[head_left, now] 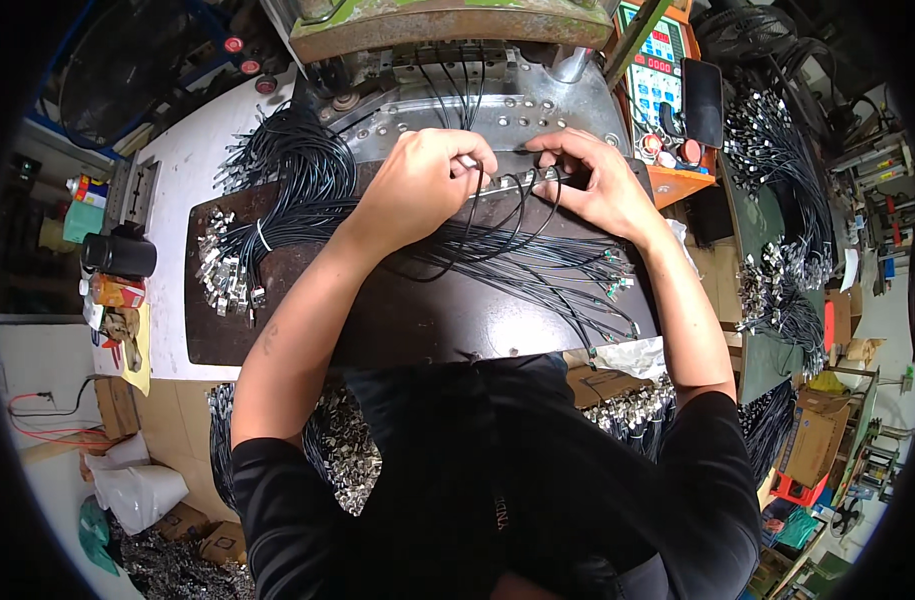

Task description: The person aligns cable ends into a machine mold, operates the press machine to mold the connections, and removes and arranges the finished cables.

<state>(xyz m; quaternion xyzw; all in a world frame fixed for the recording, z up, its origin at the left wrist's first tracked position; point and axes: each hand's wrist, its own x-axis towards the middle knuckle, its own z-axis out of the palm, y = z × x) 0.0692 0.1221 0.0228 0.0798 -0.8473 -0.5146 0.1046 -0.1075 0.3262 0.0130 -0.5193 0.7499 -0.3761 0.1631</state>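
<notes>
Left hand [424, 178] at about 11 o'clock from the board's middle, fingers curled and pinched together on a metal plug end [469, 161] of a thin black cable [474, 205]. Right hand [595, 178] at about 1 o'clock, fingertips pressed together on more cable ends along a metal strip [517, 182] at the far edge of the dark board [407, 310]. Loose black cables [537, 265] looped between both hands and trailing toward 4 o'clock. Large bundle of cables [302, 195] with shiny metal plugs [222, 268] lying at 9 o'clock on the board. Grey machine plate [537, 105] at 12 o'clock, control panel [657, 70] at 1 o'clock. Black cup [119, 255] far out at 9 o'clock.
</notes>
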